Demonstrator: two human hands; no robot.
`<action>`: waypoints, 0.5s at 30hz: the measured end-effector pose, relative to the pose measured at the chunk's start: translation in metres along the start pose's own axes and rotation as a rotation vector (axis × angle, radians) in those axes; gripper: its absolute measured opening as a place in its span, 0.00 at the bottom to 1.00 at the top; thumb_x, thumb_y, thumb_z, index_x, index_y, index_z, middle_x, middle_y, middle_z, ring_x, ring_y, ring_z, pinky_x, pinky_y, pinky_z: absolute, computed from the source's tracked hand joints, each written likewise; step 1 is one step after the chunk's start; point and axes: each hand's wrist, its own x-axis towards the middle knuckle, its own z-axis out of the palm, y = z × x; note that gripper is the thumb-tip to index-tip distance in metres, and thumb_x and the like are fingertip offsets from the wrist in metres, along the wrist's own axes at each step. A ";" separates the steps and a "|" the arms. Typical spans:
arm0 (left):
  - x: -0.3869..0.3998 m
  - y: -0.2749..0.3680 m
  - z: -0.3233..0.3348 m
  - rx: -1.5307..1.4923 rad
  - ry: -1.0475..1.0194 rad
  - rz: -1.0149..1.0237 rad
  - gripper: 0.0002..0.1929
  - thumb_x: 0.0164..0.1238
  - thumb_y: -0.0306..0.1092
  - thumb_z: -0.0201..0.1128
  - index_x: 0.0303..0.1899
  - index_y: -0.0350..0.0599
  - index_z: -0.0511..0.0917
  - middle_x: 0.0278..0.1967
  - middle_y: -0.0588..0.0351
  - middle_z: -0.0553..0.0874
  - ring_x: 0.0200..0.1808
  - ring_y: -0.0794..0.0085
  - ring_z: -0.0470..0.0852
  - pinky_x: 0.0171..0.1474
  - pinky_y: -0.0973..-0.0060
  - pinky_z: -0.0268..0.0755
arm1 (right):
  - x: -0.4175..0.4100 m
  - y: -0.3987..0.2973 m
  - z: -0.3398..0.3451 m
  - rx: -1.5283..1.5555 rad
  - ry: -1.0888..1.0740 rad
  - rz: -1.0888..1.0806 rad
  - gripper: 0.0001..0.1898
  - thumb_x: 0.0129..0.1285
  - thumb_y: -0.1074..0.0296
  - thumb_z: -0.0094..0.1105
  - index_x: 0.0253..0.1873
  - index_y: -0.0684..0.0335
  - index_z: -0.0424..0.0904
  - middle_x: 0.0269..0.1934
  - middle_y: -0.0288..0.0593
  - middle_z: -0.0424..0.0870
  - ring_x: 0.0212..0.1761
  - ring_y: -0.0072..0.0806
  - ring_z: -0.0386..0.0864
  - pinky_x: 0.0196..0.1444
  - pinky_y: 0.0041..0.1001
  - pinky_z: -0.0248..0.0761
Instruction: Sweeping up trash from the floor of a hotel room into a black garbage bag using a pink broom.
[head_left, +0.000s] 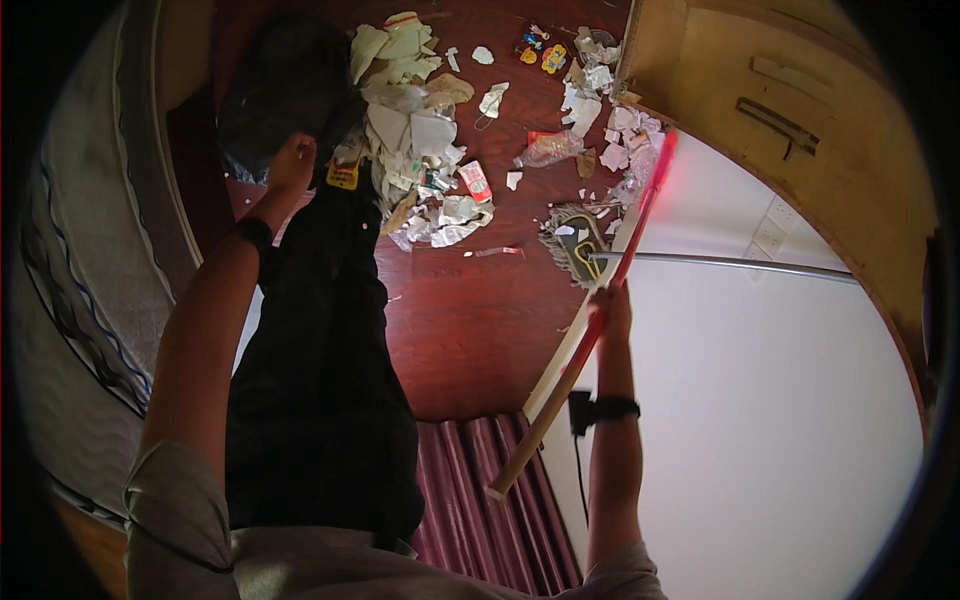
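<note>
My right hand (613, 304) is closed around a long pole (570, 375), red along its upper part and tan at its lower end. The pole slants across the white wall, its far end near crumpled litter. My left hand (294, 159) is at the near edge of a black plastic bag (277, 97); its fingers are curled, and whether they grip the bag cannot be told. A heap of crumpled paper and plastic waste (420, 142) lies on the floor to the right of the bag. Within it is a red and white carton (475, 181).
A grey mop head (576, 244) with a metal handle (720, 260) lies by the wall. Scraps (592, 97) and a clear plastic wrapper (551, 147) litter the dark red floor (465, 330). Wooden furniture (795, 90) stands upper right, a mattress (142, 225) left, a purple curtain (480, 480) below.
</note>
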 end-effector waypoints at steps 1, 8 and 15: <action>0.002 0.000 0.004 0.012 -0.007 0.020 0.10 0.66 0.39 0.53 0.43 0.46 0.76 0.38 0.49 0.84 0.43 0.54 0.82 0.44 0.65 0.72 | 0.018 -0.014 -0.001 0.210 -0.057 0.046 0.05 0.68 0.71 0.45 0.42 0.49 0.64 0.17 0.28 0.60 0.13 0.15 0.59 0.11 0.15 0.56; 0.009 -0.011 0.002 0.087 -0.037 -0.066 0.13 0.65 0.42 0.54 0.44 0.44 0.76 0.40 0.48 0.84 0.45 0.55 0.82 0.46 0.64 0.72 | 0.023 -0.024 0.035 -0.431 0.058 0.099 0.10 0.64 0.75 0.41 0.42 0.47 0.57 0.17 0.31 0.60 0.10 0.17 0.57 0.09 0.19 0.53; 0.001 -0.013 -0.004 0.120 -0.012 -0.086 0.13 0.65 0.42 0.54 0.43 0.44 0.77 0.38 0.48 0.84 0.43 0.55 0.82 0.45 0.64 0.72 | -0.114 -0.027 -0.011 -0.442 0.073 0.268 0.28 0.68 0.72 0.45 0.70 0.43 0.52 0.18 0.26 0.57 0.13 0.11 0.54 0.12 0.11 0.50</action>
